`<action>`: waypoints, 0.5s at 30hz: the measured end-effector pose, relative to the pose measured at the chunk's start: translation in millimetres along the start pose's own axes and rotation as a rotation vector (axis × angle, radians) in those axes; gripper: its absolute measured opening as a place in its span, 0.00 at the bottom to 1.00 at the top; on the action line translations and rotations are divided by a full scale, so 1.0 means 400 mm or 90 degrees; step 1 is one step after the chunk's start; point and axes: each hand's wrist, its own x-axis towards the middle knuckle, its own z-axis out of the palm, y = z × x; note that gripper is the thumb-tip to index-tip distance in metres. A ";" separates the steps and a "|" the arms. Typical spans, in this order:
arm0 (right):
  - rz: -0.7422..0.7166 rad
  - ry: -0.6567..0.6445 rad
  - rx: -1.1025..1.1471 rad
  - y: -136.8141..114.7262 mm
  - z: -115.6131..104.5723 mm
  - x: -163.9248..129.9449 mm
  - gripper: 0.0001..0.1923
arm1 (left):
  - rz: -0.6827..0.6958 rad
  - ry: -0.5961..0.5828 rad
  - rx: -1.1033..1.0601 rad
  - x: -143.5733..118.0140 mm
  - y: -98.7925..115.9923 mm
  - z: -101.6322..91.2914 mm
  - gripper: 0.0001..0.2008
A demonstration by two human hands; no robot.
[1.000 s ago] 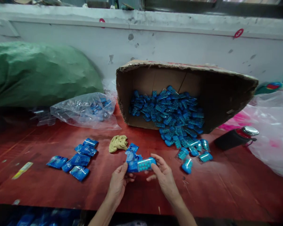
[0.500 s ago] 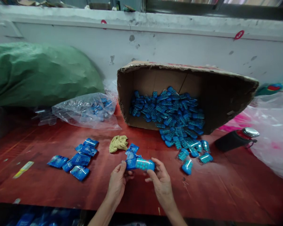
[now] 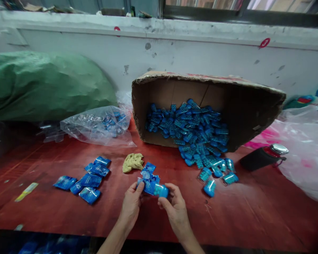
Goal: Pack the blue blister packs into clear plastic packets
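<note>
The blue blister pack (image 3: 161,190) lies low in the centre of the frame, its long axis running left to right, its left end tucked into a blue sachet (image 3: 147,185). The left hand (image 3: 131,207) pinches the sachet between thumb and fingers; the right hand (image 3: 175,209) pinches the pack's right end, its other fingers loosely curled. Just behind them a few more sachets (image 3: 148,169) lie on the red desk (image 3: 254,218), with a yellow cloth (image 3: 133,161) beside them. Left of centre is a group of about six filled sachets (image 3: 88,179). To the right, a tipped cardboard box (image 3: 243,106) spills too many blister packs (image 3: 193,128) to count. One black flask (image 3: 262,157) lies at right, one clear plastic bag (image 3: 98,125) and one green sack (image 3: 42,84) at left.
</note>
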 end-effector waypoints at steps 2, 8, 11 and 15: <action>-0.016 0.008 -0.027 0.003 0.009 0.002 0.15 | -0.035 -0.001 -0.019 -0.005 0.003 0.011 0.14; -0.138 -0.018 -0.185 0.002 0.018 0.003 0.13 | -0.101 -0.026 -0.018 -0.019 0.014 0.021 0.11; -0.133 -0.070 -0.138 -0.007 0.010 0.010 0.12 | -0.161 -0.064 0.004 -0.016 0.021 0.006 0.10; -0.031 -0.101 0.012 -0.018 -0.005 0.027 0.20 | -0.194 -0.142 0.002 -0.016 0.032 -0.005 0.10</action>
